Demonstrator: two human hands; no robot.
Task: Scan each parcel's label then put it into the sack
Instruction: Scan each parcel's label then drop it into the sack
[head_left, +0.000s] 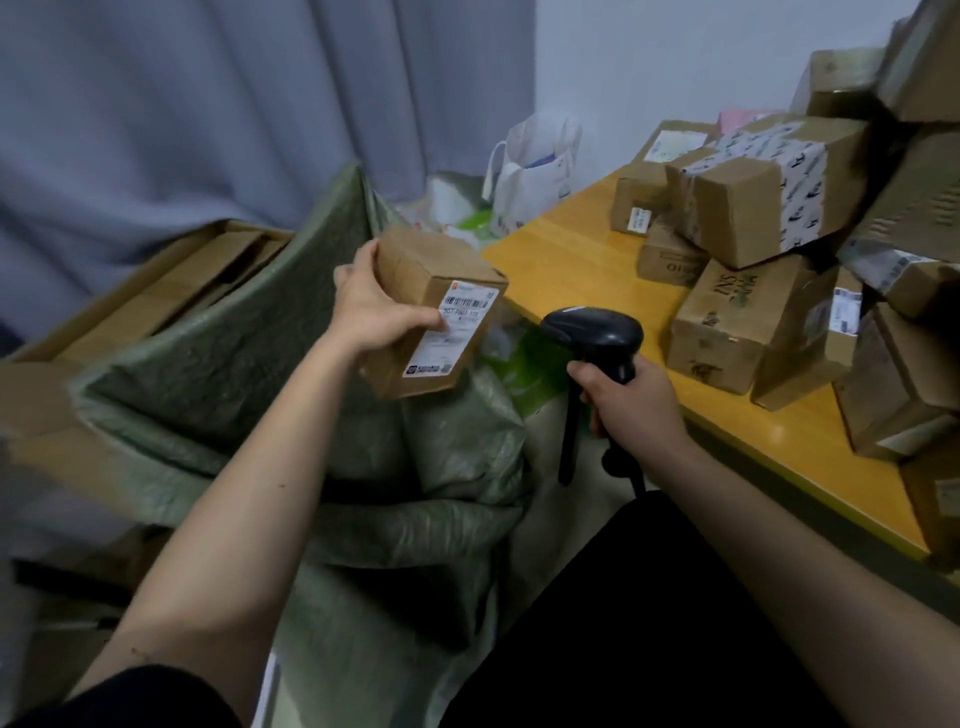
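My left hand grips a small brown cardboard parcel above the open green woven sack. The parcel's white label with its barcode faces up and to the right, my thumb lying across its left edge. My right hand grips the handle of a black barcode scanner, whose head points left toward the label from a short distance. The sack's dark mouth lies below the parcel.
A yellow wooden table at the right carries a pile of several cardboard parcels. A white paper bag stands behind the table's corner. Flattened cardboard boxes lie left of the sack, before a grey curtain.
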